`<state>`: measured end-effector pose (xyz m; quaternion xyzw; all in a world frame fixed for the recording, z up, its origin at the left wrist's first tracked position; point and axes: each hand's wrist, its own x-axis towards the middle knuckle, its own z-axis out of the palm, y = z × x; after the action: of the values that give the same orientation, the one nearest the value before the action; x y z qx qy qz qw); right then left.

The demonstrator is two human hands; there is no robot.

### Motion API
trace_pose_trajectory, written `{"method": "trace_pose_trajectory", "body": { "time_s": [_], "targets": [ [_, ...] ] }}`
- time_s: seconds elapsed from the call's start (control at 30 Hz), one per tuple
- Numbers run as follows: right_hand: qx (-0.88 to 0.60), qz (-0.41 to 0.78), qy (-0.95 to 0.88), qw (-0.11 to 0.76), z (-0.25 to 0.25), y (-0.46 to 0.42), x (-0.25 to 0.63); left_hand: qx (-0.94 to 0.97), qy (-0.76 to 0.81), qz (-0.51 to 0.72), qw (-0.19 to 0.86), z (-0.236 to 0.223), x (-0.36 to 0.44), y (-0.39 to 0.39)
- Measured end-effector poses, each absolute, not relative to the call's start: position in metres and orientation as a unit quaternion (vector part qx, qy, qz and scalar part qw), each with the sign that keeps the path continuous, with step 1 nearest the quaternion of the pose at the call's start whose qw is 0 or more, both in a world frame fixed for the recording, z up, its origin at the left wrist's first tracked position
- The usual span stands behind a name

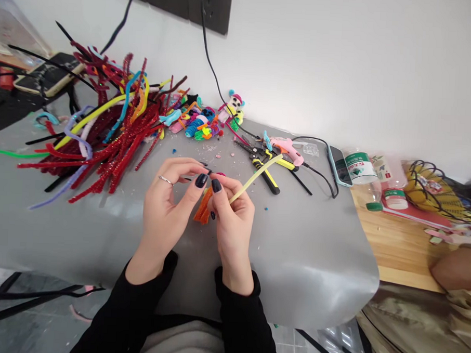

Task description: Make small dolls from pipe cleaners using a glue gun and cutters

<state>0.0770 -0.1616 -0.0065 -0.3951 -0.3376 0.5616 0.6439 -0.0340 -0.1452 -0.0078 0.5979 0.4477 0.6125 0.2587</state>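
My left hand [169, 205], a ring on one finger, pinches thumb against forefinger at a tiny dark bit that is mostly hidden by the fingertips. Close beside it, my right hand [234, 215] is closed around a small bundle of orange pipe cleaner [203, 209], whose fuzzy end hangs down between the hands. A pale yellow pipe cleaner [259, 172] sticks out from the right fingers toward the upper right. Both hands hover over the grey tabletop [295, 236], their fingertips nearly touching.
A large heap of pipe cleaners [104, 134] lies at left. Small pipe-cleaner figures [201, 120], black-yellow pliers [270, 178] and a pink glue gun [289, 149] sit along the wall. Right of them are a phone [339, 165] and bottles [394, 191]. Another person's knee [458, 267] shows at far right.
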Motion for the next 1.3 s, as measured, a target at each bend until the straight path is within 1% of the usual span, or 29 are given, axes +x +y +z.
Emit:
{"method": "trace_pose_trajectory", "body": {
  "time_s": [0.23,0.3,0.4,0.5,0.6,0.77,0.87,1.0,1.1,1.17,1.3],
  "targets": [
    [-0.419,0.575,-0.39,0.584,-0.007,-0.161,0.082,0.634,0.428,0.577,0.286,-0.006,-0.038,-0.143],
    [-0.433,0.566,-0.399,0.577,-0.008,-0.161,0.082,0.605,0.425,0.594,0.316,-0.007,-0.038,-0.143],
    [-0.449,0.543,-0.393,0.59,-0.009,-0.161,0.083,0.534,0.421,0.631,0.374,-0.009,-0.038,-0.142],
    [-0.441,0.543,-0.389,0.599,-0.008,-0.161,0.085,0.434,0.442,0.681,0.39,-0.011,-0.036,-0.141],
    [-0.412,0.555,-0.376,0.617,-0.007,-0.16,0.087,0.392,0.467,0.704,0.364,-0.012,-0.035,-0.141],
    [-0.357,0.564,-0.339,0.663,-0.009,-0.156,0.091,0.468,0.486,0.679,0.288,-0.01,-0.036,-0.141],
    [-0.363,0.556,-0.333,0.669,-0.011,-0.156,0.091,0.545,0.484,0.633,0.263,-0.005,-0.036,-0.145],
    [-0.38,0.537,-0.35,0.667,-0.009,-0.158,0.091,0.648,0.447,0.55,0.279,-0.001,-0.033,-0.151],
    [-0.392,0.531,-0.357,0.661,-0.007,-0.16,0.09,0.685,0.438,0.512,0.279,-0.003,-0.03,-0.152],
    [-0.398,0.527,-0.357,0.66,-0.007,-0.161,0.091,0.691,0.435,0.517,0.257,-0.004,-0.03,-0.151],
    [-0.425,0.494,-0.35,0.673,-0.01,-0.16,0.094,0.681,0.421,0.57,0.186,-0.005,-0.034,-0.148]
  ]
}}
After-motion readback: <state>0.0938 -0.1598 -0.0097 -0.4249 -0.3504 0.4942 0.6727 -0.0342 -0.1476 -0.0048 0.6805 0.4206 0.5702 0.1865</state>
